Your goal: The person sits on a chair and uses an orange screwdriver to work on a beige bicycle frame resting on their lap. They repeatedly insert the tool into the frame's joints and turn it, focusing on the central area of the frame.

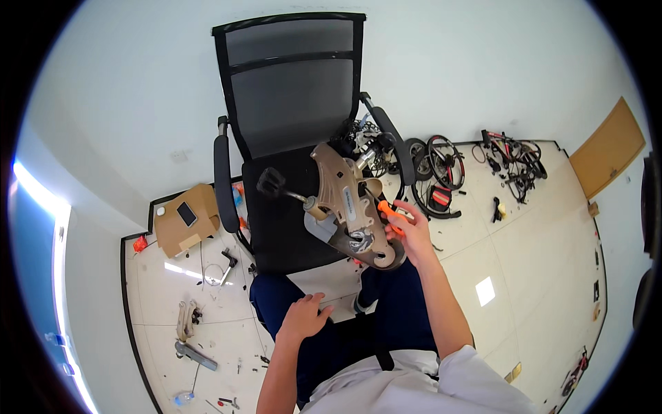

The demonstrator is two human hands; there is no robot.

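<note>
On the black seat (279,228) of an office chair lies a bronze-coloured frame part (339,186), apparently from a bicycle. A black pedal (271,183) on a metal crank (296,196) sticks out of its left side. My right hand (414,231) is closed around an orange-handled tool, which looks like a screwdriver (392,215), just beside the part's right side. The tool's tip cannot be made out. My left hand (304,316) rests on my left thigh with its fingers apart, holding nothing.
Black and silver bike parts (372,148) crowd the seat's right rear. Wheels (445,162) and a partly dismantled bicycle (514,162) stand along the wall. Flattened cardboard (183,221) with a phone (186,214) lies left. Frame pieces (186,321) and a bottle (184,398) litter the left floor.
</note>
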